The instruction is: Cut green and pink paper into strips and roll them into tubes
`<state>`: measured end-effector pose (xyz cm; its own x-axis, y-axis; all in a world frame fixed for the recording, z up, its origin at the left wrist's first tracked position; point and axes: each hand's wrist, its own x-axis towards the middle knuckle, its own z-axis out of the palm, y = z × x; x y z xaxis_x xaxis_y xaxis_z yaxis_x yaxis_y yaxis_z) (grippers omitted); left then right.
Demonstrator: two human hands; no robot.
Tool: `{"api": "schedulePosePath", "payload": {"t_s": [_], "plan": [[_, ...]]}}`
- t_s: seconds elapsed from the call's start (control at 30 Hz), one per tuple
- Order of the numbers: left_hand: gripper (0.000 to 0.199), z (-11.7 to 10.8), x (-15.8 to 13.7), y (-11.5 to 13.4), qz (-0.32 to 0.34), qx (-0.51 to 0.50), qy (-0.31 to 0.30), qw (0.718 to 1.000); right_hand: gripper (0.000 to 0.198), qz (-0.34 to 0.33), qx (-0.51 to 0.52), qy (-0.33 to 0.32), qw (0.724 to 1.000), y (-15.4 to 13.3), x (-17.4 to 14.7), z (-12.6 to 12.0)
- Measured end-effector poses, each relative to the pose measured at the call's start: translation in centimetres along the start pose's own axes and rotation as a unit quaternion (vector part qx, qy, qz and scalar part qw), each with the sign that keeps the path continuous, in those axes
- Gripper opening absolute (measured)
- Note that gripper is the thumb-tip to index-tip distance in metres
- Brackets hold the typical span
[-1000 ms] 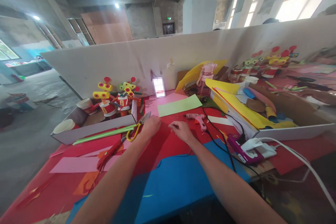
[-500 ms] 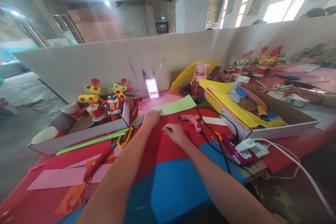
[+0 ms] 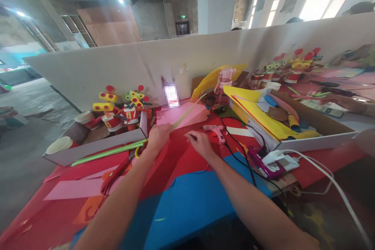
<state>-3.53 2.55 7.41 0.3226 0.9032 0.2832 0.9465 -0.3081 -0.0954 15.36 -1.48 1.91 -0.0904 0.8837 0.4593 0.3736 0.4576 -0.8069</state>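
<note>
My left hand [image 3: 159,136] is closed on one end of a light green paper strip [image 3: 185,115]. The strip is tilted up and seen nearly edge-on, slanting away over pink paper sheets [image 3: 190,114]. Just to the right, my right hand [image 3: 200,143] hovers above the red table covering [image 3: 175,160]. Its fingers are loosely curled, thumb slightly apart, and nothing shows between them. A pink glue gun [image 3: 215,132] lies beyond the right hand. Yellow-handled scissors [image 3: 137,151] are mostly hidden behind my left forearm.
At left, a cardboard tray [image 3: 96,145] holds paper-cup figures [image 3: 113,121]; green strips [image 3: 109,152] lie along it. At right are a box with yellow sheets [image 3: 319,142], a purple power strip [image 3: 268,168] and trailing cables. Another person's hand [image 3: 331,100] is at far right.
My left hand has moved left and toward me. The green strip has turned from flat to nearly edge-on, uncovering more pink paper. My right hand has shifted slightly right.
</note>
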Motion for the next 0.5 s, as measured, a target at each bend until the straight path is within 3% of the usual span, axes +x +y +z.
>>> {"api": "schedulePosePath", "payload": {"t_s": [0.1,0.2,0.27,0.33,0.43,0.5], "plan": [[0.029,-0.8,-5.3,-1.3,0.058,-0.041,0.049,0.996,0.03,-0.02,0.018,0.113,0.993,-3.1,-1.7,-2.4],[0.03,-0.5,-10.3,-2.1,0.1,-0.071,0.066,0.99,0.028,-0.071,-0.029,0.135,0.988,-5.4,-4.0,-5.0],[0.03,0.2,-12.8,-2.3,0.148,-0.094,0.082,0.981,0.026,-0.118,-0.094,0.095,0.984,-5.9,-5.4,-6.1],[0.03,1.0,-14.4,-2.2,0.214,-0.108,0.088,0.967,0.037,-0.164,-0.184,0.022,0.969,-5.7,-6.6,-6.3],[0.027,1.5,-15.3,-1.5,0.278,-0.113,0.083,0.95,0.063,-0.207,-0.296,-0.09,0.928,-4.6,-7.8,-5.5],[0.025,1.5,-15.2,-1.2,0.296,-0.114,0.077,0.945,0.063,-0.213,-0.337,-0.134,0.907,-3.8,-8.2,-4.7]]}}
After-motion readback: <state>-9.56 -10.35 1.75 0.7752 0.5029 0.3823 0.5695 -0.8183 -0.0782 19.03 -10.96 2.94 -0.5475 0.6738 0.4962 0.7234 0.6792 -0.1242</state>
